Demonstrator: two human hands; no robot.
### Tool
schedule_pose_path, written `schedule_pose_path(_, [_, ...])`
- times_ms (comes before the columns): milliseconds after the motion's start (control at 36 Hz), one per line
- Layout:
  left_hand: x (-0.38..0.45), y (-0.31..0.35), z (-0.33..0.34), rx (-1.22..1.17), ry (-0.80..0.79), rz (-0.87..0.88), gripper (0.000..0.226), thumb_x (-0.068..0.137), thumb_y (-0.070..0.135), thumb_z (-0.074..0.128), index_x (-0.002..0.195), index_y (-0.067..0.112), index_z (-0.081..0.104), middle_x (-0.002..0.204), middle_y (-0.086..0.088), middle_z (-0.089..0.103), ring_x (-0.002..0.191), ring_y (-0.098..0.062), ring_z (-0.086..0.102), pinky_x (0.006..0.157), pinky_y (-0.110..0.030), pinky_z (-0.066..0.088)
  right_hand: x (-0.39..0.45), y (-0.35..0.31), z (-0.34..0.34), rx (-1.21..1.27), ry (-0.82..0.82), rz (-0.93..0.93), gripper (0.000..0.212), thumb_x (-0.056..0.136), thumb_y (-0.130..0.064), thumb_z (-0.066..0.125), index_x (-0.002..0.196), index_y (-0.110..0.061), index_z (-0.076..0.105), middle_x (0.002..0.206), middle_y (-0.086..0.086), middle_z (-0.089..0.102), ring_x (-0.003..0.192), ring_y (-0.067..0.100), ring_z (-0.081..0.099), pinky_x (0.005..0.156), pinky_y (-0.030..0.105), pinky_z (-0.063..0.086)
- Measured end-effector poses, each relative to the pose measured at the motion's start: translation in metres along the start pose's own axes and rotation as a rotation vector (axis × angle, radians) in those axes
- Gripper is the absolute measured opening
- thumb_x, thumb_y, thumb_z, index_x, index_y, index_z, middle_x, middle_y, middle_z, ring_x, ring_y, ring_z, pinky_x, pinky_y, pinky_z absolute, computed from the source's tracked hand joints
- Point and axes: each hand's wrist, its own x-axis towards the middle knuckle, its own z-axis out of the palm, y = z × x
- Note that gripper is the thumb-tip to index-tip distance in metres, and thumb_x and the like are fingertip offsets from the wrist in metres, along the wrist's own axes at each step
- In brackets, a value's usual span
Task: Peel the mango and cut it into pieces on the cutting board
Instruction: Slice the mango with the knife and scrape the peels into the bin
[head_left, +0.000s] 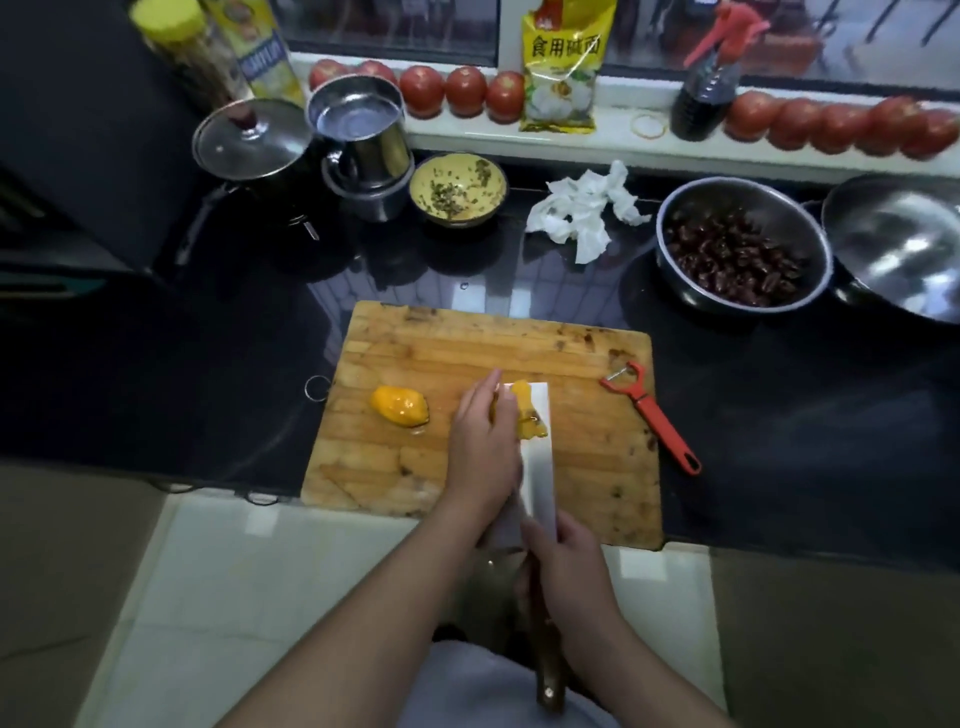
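Observation:
A wooden cutting board (571, 467) lies on the black counter. On its left part rests a peeled yellow mango piece (399, 406). Another mango piece (527, 415) sits mid-board, pinned by my left hand (483, 447), fingers pressed on it. My right hand (563, 561) grips the wooden handle of a cleaver (537, 462). The wide blade runs along the right side of the held mango piece, touching it. A red peeler (652, 413) lies at the board's right edge.
Behind the board stand a steel bowl of dark red fruit (740, 249), crumpled paper towel (587, 208), a yellow bowl of scraps (458, 188), steel cups (363, 145), a lidded pot (249, 140) and a wok (898, 249). Tomatoes (462, 91) line the sill.

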Motion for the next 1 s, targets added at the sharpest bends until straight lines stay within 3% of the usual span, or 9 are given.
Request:
schedule_pose_path(83, [0.011, -0.001, -0.009, -0.143, -0.089, -0.051, 0.043, 0.109, 0.035, 0.041, 0.146, 0.021, 0.057, 0.148, 0.002, 0.058, 0.136, -0.01, 0.052, 0.119, -0.035, 0.039, 0.003, 0.007, -0.014, 0.073, 0.002, 0.028, 0.019, 0.101, -0.014, 0.052, 0.096, -0.001, 0.065, 0.052, 0.018, 0.05, 0.044, 0.025, 0.046, 0.046, 0.032, 0.04])
schedule_pose_path(167, [0.033, -0.009, -0.011, -0.175, -0.088, -0.073, 0.033, 0.107, 0.029, 0.043, 0.129, 0.025, 0.067, 0.132, 0.003, 0.068, 0.125, -0.012, 0.061, 0.114, -0.038, 0.046, 0.007, 0.012, -0.033, 0.142, 0.007, 0.056, 0.021, 0.102, -0.014, 0.051, 0.101, 0.004, 0.062, 0.05, 0.018, 0.047, 0.039, 0.024, 0.043, 0.041, 0.027, 0.035])
schedule_pose_path(278, [0.072, -0.017, -0.008, 0.363, -0.142, 0.097, 0.035, 0.104, 0.008, 0.051, 0.135, 0.013, 0.066, 0.133, -0.002, 0.068, 0.119, -0.01, 0.059, 0.101, -0.016, 0.04, 0.016, 0.012, -0.055, 0.142, 0.062, 0.044, 0.019, 0.102, -0.013, 0.051, 0.103, 0.001, 0.064, 0.051, 0.019, 0.047, 0.038, 0.024, 0.044, 0.038, 0.025, 0.037])
schedule_pose_path(361, [0.101, -0.018, 0.001, 0.821, -0.322, 0.254, 0.032, 0.1, 0.017, 0.061, 0.132, 0.018, 0.065, 0.132, -0.006, 0.062, 0.125, -0.024, 0.054, 0.106, -0.031, 0.04, 0.023, 0.02, -0.069, 0.092, 0.093, 0.031, 0.021, 0.102, -0.018, 0.051, 0.103, -0.004, 0.067, 0.053, 0.019, 0.05, 0.042, 0.024, 0.046, 0.043, 0.027, 0.039])
schedule_pose_path(445, [0.12, -0.007, 0.013, 0.978, -0.463, 0.312, 0.023, 0.096, 0.02, 0.068, 0.119, 0.021, 0.066, 0.122, -0.003, 0.058, 0.117, -0.025, 0.054, 0.102, -0.036, 0.045, 0.026, 0.023, -0.08, 0.067, 0.098, 0.036, 0.021, 0.103, -0.021, 0.051, 0.106, -0.007, 0.066, 0.053, 0.019, 0.052, 0.044, 0.024, 0.049, 0.046, 0.028, 0.04])
schedule_pose_path(556, [0.127, 0.009, 0.022, 1.076, -0.544, 0.349, 0.016, 0.094, 0.007, 0.062, 0.099, 0.022, 0.062, 0.109, 0.001, 0.058, 0.099, -0.021, 0.055, 0.089, -0.036, 0.051, 0.026, 0.018, -0.087, 0.053, 0.073, 0.026, 0.019, 0.103, -0.022, 0.051, 0.109, -0.013, 0.067, 0.057, 0.02, 0.055, 0.046, 0.025, 0.05, 0.05, 0.033, 0.043])
schedule_pose_path(750, [0.119, 0.019, 0.035, 1.179, -0.527, 0.25, 0.01, 0.096, 0.008, 0.058, 0.097, 0.013, 0.067, 0.103, -0.008, 0.065, 0.091, -0.029, 0.063, 0.085, -0.041, 0.057, 0.022, 0.009, -0.089, 0.074, 0.049, 0.045, 0.021, 0.104, -0.022, 0.049, 0.107, -0.011, 0.067, 0.056, 0.018, 0.054, 0.045, 0.021, 0.05, 0.046, 0.029, 0.042])
schedule_pose_path(917, [0.102, 0.016, 0.042, 1.185, -0.432, 0.271, 0.017, 0.099, 0.005, 0.052, 0.086, 0.014, 0.057, 0.093, -0.01, 0.061, 0.08, -0.026, 0.057, 0.071, -0.035, 0.048, 0.025, 0.003, -0.098, 0.042, 0.037, 0.038, 0.022, 0.104, -0.021, 0.05, 0.102, -0.012, 0.07, 0.058, 0.02, 0.055, 0.046, 0.024, 0.051, 0.048, 0.032, 0.043])
schedule_pose_path(1000, [0.091, 0.002, 0.041, 1.182, -0.39, 0.355, 0.015, 0.101, 0.003, 0.05, 0.108, 0.009, 0.062, 0.108, -0.013, 0.066, 0.094, -0.031, 0.064, 0.078, -0.039, 0.053, 0.027, 0.0, -0.102, 0.031, 0.013, 0.045, 0.021, 0.104, -0.021, 0.05, 0.103, -0.015, 0.07, 0.067, 0.028, 0.058, 0.048, 0.024, 0.052, 0.05, 0.033, 0.043])
